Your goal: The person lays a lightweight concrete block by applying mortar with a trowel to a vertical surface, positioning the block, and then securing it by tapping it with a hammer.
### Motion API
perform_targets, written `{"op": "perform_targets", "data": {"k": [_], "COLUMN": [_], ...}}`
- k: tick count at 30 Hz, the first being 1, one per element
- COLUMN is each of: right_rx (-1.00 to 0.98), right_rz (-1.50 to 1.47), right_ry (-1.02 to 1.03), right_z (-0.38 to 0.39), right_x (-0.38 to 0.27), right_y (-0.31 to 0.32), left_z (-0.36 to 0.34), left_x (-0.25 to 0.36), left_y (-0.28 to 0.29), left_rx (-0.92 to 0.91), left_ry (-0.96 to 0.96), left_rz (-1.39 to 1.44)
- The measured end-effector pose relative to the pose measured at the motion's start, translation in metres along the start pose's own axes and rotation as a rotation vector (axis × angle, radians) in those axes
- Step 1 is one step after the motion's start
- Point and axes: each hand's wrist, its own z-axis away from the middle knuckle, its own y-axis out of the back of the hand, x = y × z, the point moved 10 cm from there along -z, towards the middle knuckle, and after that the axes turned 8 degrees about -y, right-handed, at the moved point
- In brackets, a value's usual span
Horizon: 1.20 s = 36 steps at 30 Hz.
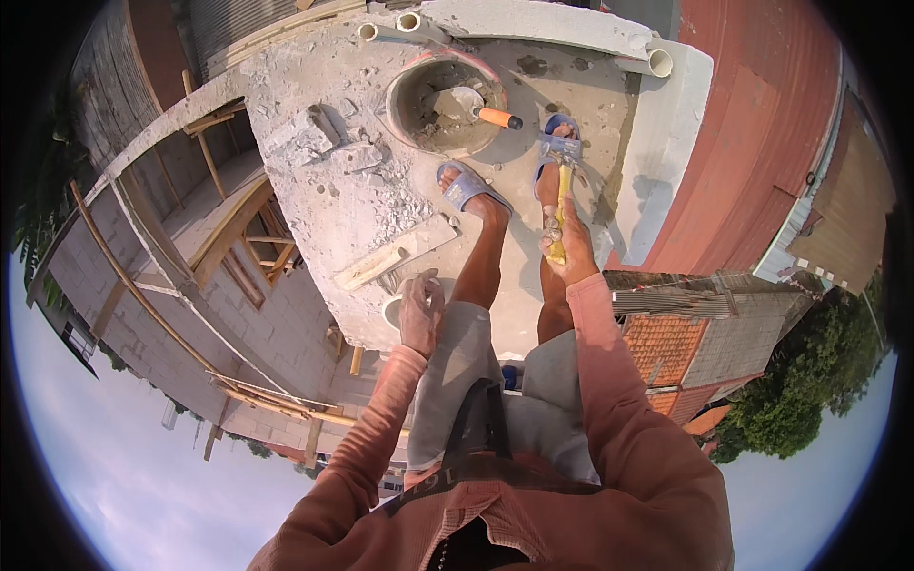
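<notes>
A rough concrete slab [381, 205] high on an unfinished block building carries everything here, with red and orange tiled roofs to the right and open sky below the edge.

The right hand [569, 255] is closed around the yellow handle of a hammer [564, 195], whose metal head points far, over the right foot in a blue sandal [560, 143]; the grip end of the handle is hidden inside the fist. The left hand [420, 309], dusty with cement, hangs loosely curled and holds nothing, near the slab's near edge. Just left of it lies a flat wooden float [392, 253], and a pale round thing beneath the hand is mostly covered, so its kind is hard to make out.

Farther off sits a round mortar tub [405, 109] with a trowel [476, 109] in it, its orange handle resting over the rim. Left of the tub lie broken concrete lumps [314, 138] and scattered rubble. White pipe ends [657, 63] stick up at the far edge. The person's legs hide part of the slab.
</notes>
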Motion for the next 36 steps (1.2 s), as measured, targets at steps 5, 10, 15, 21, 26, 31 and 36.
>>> {"op": "perform_targets", "data": {"k": [5,10,15,21,26,31,36], "right_rx": [-0.021,-0.006,0.061,0.539,0.482,0.384,0.259], "right_rz": [0.131,0.260,0.767,0.912,1.180,1.784,2.272], "right_ry": [0.000,0.177,0.248,0.658,1.192,0.971,0.426], "right_z": [-0.110,-0.211,-0.276,-0.218,-0.099,-0.105,-0.128], "right_x": [-0.024,-0.039,-0.024,-0.061,-0.098,-0.095,-0.067], "right_y": [-0.031,-0.032,-0.018,0.013,-0.126,-0.213,-0.241], "left_z": [0.154,0.157,0.161,0.166,0.173,0.166,0.167], "left_x": [-0.061,-0.011,-0.015,-0.007,-0.008,0.002,0.002], "left_y": [-0.081,-0.105,-0.120,-0.126,-0.124,-0.128,-0.130], "left_rx": [-0.362,-0.419,-0.301,-0.232,-0.183,-0.134,-0.116], "left_ry": [0.224,0.501,0.471,0.490,0.541,0.475,0.528], "left_rz": [0.110,0.115,0.184,0.202,0.268,0.255,0.296]}}
